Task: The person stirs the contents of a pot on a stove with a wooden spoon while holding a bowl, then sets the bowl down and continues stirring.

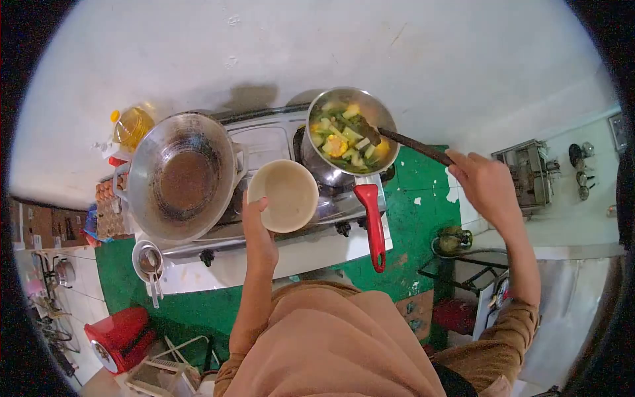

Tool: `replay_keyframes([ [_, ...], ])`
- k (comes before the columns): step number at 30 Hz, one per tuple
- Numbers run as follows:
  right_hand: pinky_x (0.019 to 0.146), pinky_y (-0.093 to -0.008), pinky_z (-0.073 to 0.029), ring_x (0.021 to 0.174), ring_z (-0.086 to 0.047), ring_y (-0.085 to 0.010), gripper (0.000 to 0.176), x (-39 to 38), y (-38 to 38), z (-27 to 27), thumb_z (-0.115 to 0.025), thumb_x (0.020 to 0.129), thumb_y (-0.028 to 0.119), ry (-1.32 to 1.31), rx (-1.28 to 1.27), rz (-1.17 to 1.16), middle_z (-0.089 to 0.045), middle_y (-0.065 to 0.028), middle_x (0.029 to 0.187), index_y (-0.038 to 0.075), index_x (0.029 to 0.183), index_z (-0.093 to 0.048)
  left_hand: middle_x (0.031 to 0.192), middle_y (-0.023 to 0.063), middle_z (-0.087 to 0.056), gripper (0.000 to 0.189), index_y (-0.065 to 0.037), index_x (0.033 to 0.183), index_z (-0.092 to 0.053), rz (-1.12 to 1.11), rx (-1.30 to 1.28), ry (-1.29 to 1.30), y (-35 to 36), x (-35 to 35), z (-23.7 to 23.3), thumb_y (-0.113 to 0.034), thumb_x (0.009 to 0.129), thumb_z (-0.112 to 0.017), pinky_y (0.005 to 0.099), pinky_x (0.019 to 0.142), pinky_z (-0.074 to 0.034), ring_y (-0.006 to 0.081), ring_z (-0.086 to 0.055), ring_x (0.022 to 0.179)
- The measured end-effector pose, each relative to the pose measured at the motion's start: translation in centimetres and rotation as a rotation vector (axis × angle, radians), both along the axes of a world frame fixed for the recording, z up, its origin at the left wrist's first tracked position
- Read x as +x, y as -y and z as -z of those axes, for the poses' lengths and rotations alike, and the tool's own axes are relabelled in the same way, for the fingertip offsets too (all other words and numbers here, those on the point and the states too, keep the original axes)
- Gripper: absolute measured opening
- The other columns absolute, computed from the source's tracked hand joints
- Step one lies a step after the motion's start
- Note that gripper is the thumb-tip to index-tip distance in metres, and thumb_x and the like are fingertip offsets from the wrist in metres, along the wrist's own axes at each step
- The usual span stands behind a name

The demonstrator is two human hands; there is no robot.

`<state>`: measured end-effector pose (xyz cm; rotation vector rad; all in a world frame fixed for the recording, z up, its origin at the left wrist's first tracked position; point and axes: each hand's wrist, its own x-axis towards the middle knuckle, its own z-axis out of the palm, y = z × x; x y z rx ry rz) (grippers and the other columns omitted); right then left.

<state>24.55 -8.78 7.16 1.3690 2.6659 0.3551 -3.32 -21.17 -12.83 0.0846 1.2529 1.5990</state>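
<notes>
Two hands are working over the stove [262, 141], where a wide wok [221, 162] is sitting at left. The left hand [259, 241] is gripping a bowl [291, 198], its thumb hooking over the rim, likely to steady the upward-facing mouth. Beside it, a saucepan [381, 112] is holding vegetables [337, 144]. The right hand [488, 185] is closing around a spatula [423, 148], its blade reaching among them over the rim.

Pale wall [278, 46] (faintly marked) on the far side; scuffed green surface [423, 218]; white tiling [83, 284] near left.
</notes>
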Motion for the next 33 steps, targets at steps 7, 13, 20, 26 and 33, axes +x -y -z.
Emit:
replay_keyframes([
  [7,0.045,-0.0348,-0.045,0.054,-0.056,-0.0221,0.036,1.5,4.4,2.1,-0.06,0.082,0.02,0.037,0.208,-0.059,-0.051,-0.0055,0.068,0.015,0.117,-0.057,0.115,0.0077,-0.053,0.056,-0.007,0.122,-0.045,-0.021,0.066,-0.022,0.2,-0.4,1.0,-0.036,0.076,-0.059,0.0381,0.085,-0.045,0.0239,-0.054,0.105],
  [13,0.049,-0.0341,-0.044,0.058,-0.054,-0.0191,0.037,3.4,7.0,3.3,-0.065,0.076,0.015,-0.077,0.257,0.002,-0.048,-0.0031,0.067,0.019,0.113,-0.062,0.119,0.0068,-0.049,0.054,-0.009,0.13,-0.041,-0.026,0.03,0.022,0.7,-0.7,-0.8,-0.028,0.08,-0.05,0.0353,0.093,-0.041,0.0196,-0.048,0.115],
  [20,0.056,-0.0307,-0.042,0.061,-0.05,-0.02,0.037,5.3,8.9,3.5,-0.066,0.076,0.004,-0.316,0.193,0.12,-0.051,-0.0061,0.072,0.015,0.111,-0.065,0.118,0.0075,-0.052,0.056,-0.007,0.126,-0.044,-0.083,0.034,-0.044,3.0,-1.5,-0.9,-0.033,0.078,-0.059,0.0362,0.091,-0.043,0.0233,-0.052,0.108],
  [26,0.061,-0.0299,-0.043,0.066,-0.049,-0.0233,0.039,6.6,8.0,5.1,-0.063,0.079,0.001,-0.394,0.067,0.132,-0.051,-0.0099,0.079,0.013,0.116,-0.061,0.121,0.0067,-0.049,0.057,-0.009,0.132,-0.038,-0.082,0.038,-0.044,7.1,-2.1,-0.9,-0.022,0.079,-0.052,0.0335,0.087,-0.046,0.0175,-0.05,0.111],
  [33,0.061,-0.0385,-0.048,0.07,-0.057,-0.0274,0.046,6.0,3.6,7.9,-0.063,0.08,0.009,-0.27,0.089,0.065,-0.056,-0.0091,0.084,0.023,0.122,-0.057,0.114,0.0065,-0.052,0.055,-0.008,0.125,-0.045,-0.096,0.06,-0.043,12.9,-1.8,0.7,-0.018,0.072,-0.052,0.0354,0.093,-0.04,0.0209,-0.049,0.11],
])
